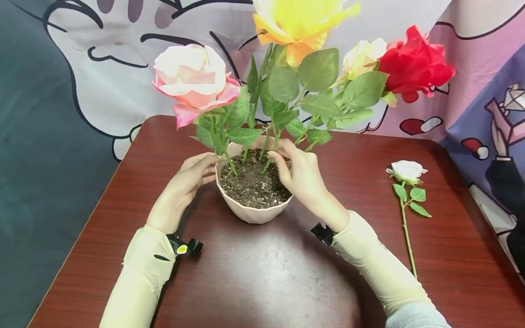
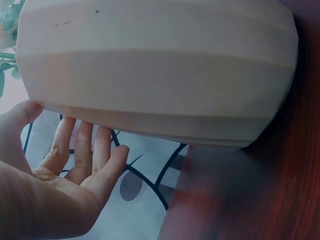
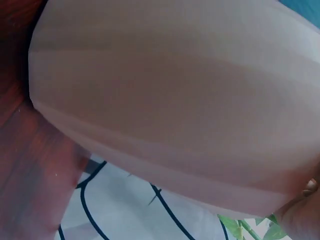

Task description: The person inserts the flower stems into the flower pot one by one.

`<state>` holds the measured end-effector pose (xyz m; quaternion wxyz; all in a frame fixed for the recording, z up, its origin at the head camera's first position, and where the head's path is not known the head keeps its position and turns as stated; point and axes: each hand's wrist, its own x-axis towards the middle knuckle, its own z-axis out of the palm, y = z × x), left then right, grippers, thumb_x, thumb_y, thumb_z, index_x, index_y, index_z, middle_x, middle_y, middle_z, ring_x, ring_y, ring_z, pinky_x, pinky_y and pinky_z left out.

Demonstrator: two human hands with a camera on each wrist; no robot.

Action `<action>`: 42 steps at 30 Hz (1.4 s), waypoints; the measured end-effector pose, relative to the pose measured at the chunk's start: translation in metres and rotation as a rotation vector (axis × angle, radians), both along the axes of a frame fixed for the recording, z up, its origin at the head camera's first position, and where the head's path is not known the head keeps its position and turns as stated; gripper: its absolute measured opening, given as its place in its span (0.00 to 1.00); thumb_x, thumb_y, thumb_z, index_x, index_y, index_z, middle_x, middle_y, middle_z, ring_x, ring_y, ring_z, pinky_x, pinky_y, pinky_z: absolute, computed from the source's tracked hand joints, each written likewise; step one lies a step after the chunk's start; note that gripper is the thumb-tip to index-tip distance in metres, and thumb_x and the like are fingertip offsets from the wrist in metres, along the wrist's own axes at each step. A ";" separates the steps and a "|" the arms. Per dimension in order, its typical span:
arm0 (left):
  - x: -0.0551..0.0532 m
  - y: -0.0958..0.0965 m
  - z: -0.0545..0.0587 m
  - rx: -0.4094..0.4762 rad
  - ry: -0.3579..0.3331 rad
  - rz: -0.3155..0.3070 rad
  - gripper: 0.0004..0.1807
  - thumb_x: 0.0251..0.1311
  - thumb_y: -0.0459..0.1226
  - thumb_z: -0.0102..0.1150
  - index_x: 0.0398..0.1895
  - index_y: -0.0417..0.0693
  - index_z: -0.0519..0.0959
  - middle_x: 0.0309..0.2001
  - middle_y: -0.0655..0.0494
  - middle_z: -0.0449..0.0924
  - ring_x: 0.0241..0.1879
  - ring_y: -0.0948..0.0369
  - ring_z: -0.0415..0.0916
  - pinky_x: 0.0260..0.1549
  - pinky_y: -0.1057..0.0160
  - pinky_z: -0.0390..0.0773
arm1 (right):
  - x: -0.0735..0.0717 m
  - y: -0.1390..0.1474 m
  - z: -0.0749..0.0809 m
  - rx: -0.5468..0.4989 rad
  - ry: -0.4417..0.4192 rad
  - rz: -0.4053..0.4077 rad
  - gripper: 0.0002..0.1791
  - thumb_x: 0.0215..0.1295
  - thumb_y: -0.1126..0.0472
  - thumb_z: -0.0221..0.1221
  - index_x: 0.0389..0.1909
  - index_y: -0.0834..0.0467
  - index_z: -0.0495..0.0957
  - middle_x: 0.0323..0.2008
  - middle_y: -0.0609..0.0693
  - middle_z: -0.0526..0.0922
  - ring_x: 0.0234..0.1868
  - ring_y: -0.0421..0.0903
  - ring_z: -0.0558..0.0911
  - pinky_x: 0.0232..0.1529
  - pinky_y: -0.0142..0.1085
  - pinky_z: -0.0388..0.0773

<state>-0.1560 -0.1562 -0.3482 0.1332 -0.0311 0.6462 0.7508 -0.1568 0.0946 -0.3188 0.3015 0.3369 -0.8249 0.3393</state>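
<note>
A pale faceted flower pot of dark soil stands on the table with several artificial roses upright in it: a pink rose, a yellow-orange rose, a cream rose and a red rose. My left hand touches the pot's left side, its fingers fairly straight against the wall in the left wrist view. Over the right rim, my right hand pinches a green stem just above the soil; which bloom it carries is hard to tell. The right wrist view mostly shows the pot wall.
On the right of the reddish-brown table lies a white rose with a long leafy stem. Behind the table hangs a cartoon-printed cloth. Black wrist cameras sit at both cuffs.
</note>
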 end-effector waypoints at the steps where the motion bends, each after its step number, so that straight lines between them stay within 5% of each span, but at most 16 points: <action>1: -0.001 0.000 0.000 -0.003 0.001 -0.002 0.12 0.66 0.36 0.47 0.29 0.58 0.80 0.32 0.64 0.79 0.33 0.69 0.76 0.37 0.70 0.78 | 0.000 0.000 0.000 0.000 0.003 -0.004 0.06 0.64 0.63 0.58 0.37 0.62 0.74 0.29 0.51 0.86 0.26 0.45 0.84 0.27 0.36 0.80; 8: -0.001 -0.001 0.001 -0.015 0.001 0.003 0.13 0.66 0.36 0.47 0.28 0.58 0.80 0.31 0.65 0.78 0.32 0.69 0.76 0.36 0.71 0.78 | -0.002 -0.002 -0.004 0.015 -0.013 -0.011 0.05 0.63 0.64 0.58 0.35 0.61 0.73 0.27 0.50 0.85 0.22 0.43 0.81 0.24 0.36 0.78; 22: 0.002 0.001 -0.001 0.029 0.013 0.015 0.14 0.65 0.34 0.46 0.28 0.57 0.81 0.29 0.63 0.79 0.31 0.68 0.76 0.35 0.71 0.78 | 0.000 -0.005 -0.007 -0.012 -0.125 0.041 0.08 0.66 0.60 0.56 0.42 0.60 0.75 0.33 0.49 0.85 0.35 0.42 0.83 0.39 0.36 0.79; 32: 0.001 0.006 -0.002 -0.008 0.007 0.026 0.15 0.64 0.33 0.45 0.25 0.56 0.80 0.28 0.64 0.80 0.30 0.69 0.76 0.36 0.71 0.78 | 0.015 0.005 -0.009 -0.047 -0.207 -0.088 0.12 0.67 0.54 0.54 0.44 0.58 0.75 0.35 0.49 0.84 0.37 0.44 0.83 0.40 0.38 0.79; 42: 0.003 0.004 0.000 -0.010 0.021 0.030 0.15 0.64 0.34 0.45 0.26 0.56 0.81 0.29 0.64 0.82 0.30 0.69 0.77 0.35 0.72 0.78 | 0.031 0.025 -0.009 -0.119 -0.031 -0.101 0.17 0.66 0.59 0.54 0.53 0.62 0.72 0.40 0.52 0.84 0.37 0.45 0.83 0.36 0.38 0.79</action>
